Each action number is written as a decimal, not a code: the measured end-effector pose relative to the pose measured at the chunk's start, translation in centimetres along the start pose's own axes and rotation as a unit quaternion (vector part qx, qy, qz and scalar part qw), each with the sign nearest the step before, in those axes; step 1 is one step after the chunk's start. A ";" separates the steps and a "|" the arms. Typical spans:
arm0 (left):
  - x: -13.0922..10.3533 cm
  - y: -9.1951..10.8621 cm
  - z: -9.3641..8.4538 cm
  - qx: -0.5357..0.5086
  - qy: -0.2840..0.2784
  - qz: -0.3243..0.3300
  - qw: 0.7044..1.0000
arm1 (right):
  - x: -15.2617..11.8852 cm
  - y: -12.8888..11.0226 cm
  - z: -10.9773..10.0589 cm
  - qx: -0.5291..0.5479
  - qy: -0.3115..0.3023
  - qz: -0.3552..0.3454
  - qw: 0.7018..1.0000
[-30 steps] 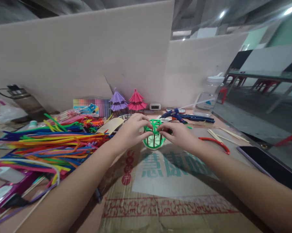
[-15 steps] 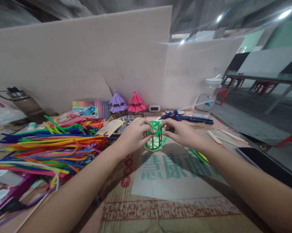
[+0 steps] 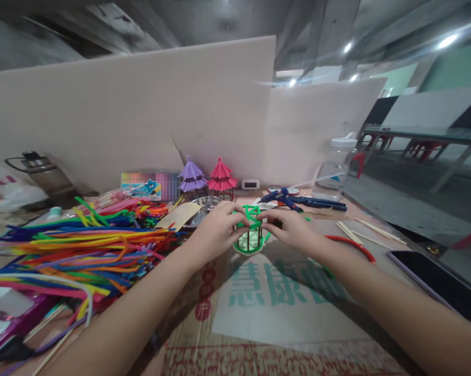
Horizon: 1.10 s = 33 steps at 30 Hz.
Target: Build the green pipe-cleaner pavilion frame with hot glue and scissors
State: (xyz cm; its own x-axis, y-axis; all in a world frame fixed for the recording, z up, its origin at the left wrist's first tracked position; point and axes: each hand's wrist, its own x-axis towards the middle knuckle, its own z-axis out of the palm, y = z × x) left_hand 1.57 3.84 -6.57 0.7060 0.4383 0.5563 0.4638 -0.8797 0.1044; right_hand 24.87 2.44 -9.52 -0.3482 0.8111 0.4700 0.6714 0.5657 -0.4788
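A small round frame (image 3: pixel 249 243) with a green rim at its base, dark upright posts and green pipe cleaner zigzagged across its top stands on the printed mat (image 3: pixel 188 334). My left hand (image 3: pixel 221 224) pinches the green top from the left, fingers closed on it. From the right, my right hand (image 3: pixel 289 225) has thumb and forefinger together at the same green strip. The fingertips partly cover the upper edge of the frame. A green end sticks out low on its right side.
Colourful pipe cleaners (image 3: pixel 86 240) pile up on the left. Purple (image 3: pixel 192 177) and pink (image 3: pixel 221 176) pagoda-like models, a metal bowl (image 3: pixel 206 202) and a glue gun (image 3: pixel 280 197) sit behind. Sticks (image 3: pixel 349 232) and a phone (image 3: pixel 435 282) lie right.
The view has tilted up, so everything sits lower in it. Both hands remain at the green frame. A red curved strip now shows beside my right forearm.
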 end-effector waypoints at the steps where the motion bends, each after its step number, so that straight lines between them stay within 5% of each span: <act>1: 0.0 0.0 0.0 -0.001 0.000 -0.001 1.000 | 0.0 -0.2 0.0 -0.011 0.000 0.000 1.000; 5: 0.2 -0.3 -0.1 -0.001 0.003 -0.004 1.000 | 0.3 -2.2 -1.9 -0.125 -0.026 -0.037 0.991; 9: 0.4 -0.4 -0.1 0.007 -0.002 0.003 1.000 | -0.9 -4.5 -6.7 -0.222 -0.028 -0.033 0.974; 12: 0.6 -0.4 -0.1 0.010 0.003 0.006 1.000 | -5.1 -3.6 -11.0 -0.251 -0.031 0.025 0.967; 16: 0.7 -0.8 -0.1 0.004 0.012 0.008 1.000 | -14.8 1.3 -14.6 -0.263 -0.007 0.240 0.934; 20: 0.7 -1.3 0.1 0.004 0.013 0.013 1.000 | -22.6 6.3 -14.8 -0.275 -0.027 0.358 0.892; 22: 0.7 -1.4 0.2 0.004 0.010 0.013 1.000 | -24.2 7.9 -14.3 -0.302 -0.015 0.340 0.890; 27: 0.7 -1.5 0.2 0.011 0.004 0.012 1.000 | -24.5 9.4 -13.6 -0.315 0.025 0.378 0.870; 33: 0.7 -1.3 0.2 0.014 0.007 0.010 1.000 | -21.0 6.2 -13.1 -0.296 0.051 0.323 0.897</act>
State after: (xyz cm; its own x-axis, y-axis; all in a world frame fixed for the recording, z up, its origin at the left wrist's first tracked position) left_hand 1.55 5.31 -6.53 0.7076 0.4183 0.5694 0.4646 -0.8827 0.0710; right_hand 44.87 -13.06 -12.67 0.2805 0.9065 0.3156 0.9521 -0.2209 -0.2117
